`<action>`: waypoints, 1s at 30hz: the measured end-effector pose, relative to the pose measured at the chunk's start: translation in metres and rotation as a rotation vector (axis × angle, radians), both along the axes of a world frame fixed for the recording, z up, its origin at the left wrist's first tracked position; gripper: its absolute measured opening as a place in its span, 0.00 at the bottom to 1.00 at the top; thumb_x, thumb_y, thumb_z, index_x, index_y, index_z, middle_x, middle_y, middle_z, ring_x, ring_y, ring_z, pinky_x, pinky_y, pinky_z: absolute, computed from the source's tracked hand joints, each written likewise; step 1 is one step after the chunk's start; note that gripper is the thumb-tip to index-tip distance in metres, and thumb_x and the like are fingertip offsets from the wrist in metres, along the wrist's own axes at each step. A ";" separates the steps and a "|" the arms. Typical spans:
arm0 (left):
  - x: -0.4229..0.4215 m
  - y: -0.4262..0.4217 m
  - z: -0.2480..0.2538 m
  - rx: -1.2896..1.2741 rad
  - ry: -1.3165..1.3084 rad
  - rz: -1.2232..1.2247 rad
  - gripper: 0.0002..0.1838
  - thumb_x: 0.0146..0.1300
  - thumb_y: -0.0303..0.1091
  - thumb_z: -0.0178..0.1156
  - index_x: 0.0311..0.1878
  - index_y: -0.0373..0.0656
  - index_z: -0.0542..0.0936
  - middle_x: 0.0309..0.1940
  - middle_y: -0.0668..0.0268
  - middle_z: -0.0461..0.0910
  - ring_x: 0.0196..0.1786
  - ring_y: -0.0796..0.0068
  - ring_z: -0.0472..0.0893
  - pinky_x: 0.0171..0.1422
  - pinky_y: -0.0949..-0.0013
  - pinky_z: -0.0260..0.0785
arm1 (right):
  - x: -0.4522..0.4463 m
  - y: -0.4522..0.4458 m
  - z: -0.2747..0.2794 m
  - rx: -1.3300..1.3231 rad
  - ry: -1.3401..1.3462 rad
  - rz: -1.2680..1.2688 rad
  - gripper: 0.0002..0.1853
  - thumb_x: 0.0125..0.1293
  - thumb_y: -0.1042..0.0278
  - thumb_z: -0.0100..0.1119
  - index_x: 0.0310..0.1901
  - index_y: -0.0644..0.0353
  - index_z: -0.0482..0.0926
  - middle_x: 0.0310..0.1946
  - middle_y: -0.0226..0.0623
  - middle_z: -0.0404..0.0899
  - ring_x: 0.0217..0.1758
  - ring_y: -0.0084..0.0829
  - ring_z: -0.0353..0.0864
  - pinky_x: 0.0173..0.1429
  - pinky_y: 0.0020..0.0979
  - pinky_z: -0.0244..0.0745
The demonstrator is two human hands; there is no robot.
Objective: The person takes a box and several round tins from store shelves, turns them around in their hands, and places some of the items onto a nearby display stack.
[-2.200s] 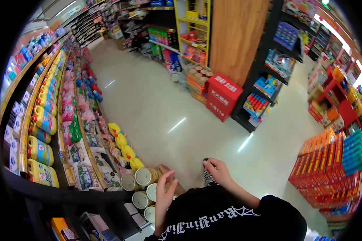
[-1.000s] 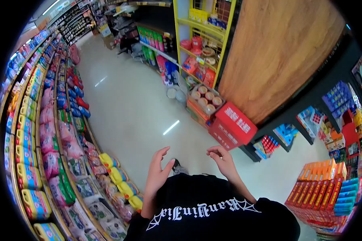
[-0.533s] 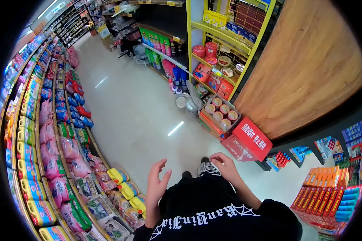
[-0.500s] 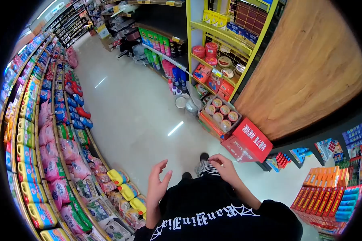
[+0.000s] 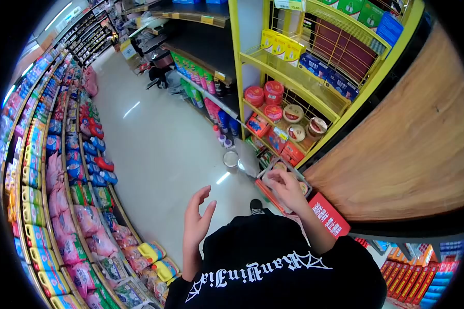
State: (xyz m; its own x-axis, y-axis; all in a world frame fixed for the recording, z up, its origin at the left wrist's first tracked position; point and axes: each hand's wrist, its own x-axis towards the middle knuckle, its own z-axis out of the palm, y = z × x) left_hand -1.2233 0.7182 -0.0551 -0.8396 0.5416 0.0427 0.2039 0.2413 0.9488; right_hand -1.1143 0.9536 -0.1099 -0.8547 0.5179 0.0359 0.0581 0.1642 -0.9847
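My left hand (image 5: 197,215) is raised in front of my black shirt (image 5: 263,257), thumb and fingers apart, with nothing in it. The floor lies behind it. To the right, my right hand (image 5: 287,189) hangs in the air with bent, slightly spread fingers and holds nothing. It overlaps the view of an open box of round tubs (image 5: 280,166) beside the yellow rack (image 5: 322,110). Whether it touches the box cannot be made out, though it looks to be above it.
Shelves of pink bags (image 5: 62,224) and yellow jugs (image 5: 49,282) curve along the left. The aisle floor (image 5: 149,134) runs forward. At right stand a red box (image 5: 327,213), a wooden panel (image 5: 397,154) and stacked red boxes (image 5: 404,280). A round lidded container (image 5: 230,158) sits on the floor.
The view has moved forward and turned, bringing the yellow rack and wooden panel nearer. My right hand has risen and now overlaps the box of tubs. Both hands stay empty.
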 end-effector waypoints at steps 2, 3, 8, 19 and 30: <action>-0.019 0.032 0.001 -0.122 0.114 -0.057 0.21 0.57 0.31 0.57 0.55 0.39 0.71 0.49 0.56 0.74 0.53 0.64 0.73 0.58 0.65 0.63 | -0.012 0.030 0.002 0.016 0.000 -0.028 0.13 0.59 0.74 0.56 0.46 0.64 0.73 0.39 0.37 0.76 0.42 0.28 0.76 0.48 0.27 0.71; -0.027 0.044 0.000 -0.127 0.100 -0.068 0.21 0.57 0.31 0.57 0.55 0.39 0.71 0.49 0.56 0.74 0.53 0.64 0.73 0.58 0.65 0.63 | -0.015 0.040 0.003 0.034 0.007 -0.050 0.14 0.59 0.74 0.56 0.47 0.64 0.72 0.40 0.37 0.76 0.42 0.28 0.76 0.49 0.28 0.71; -0.065 0.095 -0.018 -0.103 0.079 -0.201 0.21 0.57 0.31 0.58 0.55 0.40 0.71 0.48 0.56 0.73 0.52 0.63 0.73 0.57 0.65 0.64 | -0.021 0.075 -0.011 -0.046 -0.101 -0.061 0.17 0.62 0.73 0.53 0.54 0.62 0.67 0.48 0.36 0.73 0.52 0.28 0.72 0.56 0.29 0.66; -0.239 0.257 -0.075 -0.055 -0.285 -0.760 0.22 0.61 0.34 0.55 0.58 0.38 0.68 0.54 0.61 0.72 0.57 0.71 0.70 0.60 0.69 0.62 | -0.100 0.144 -0.078 -0.385 -0.062 -0.239 0.24 0.64 0.66 0.52 0.61 0.58 0.62 0.56 0.37 0.68 0.61 0.31 0.66 0.62 0.31 0.61; -0.372 0.494 -0.225 -0.049 -0.678 -0.840 0.27 0.62 0.38 0.54 0.61 0.37 0.63 0.53 0.62 0.73 0.54 0.72 0.72 0.62 0.70 0.59 | -0.273 0.280 -0.204 -0.383 -0.164 -0.725 0.22 0.63 0.53 0.49 0.54 0.57 0.70 0.49 0.40 0.74 0.56 0.35 0.70 0.60 0.35 0.63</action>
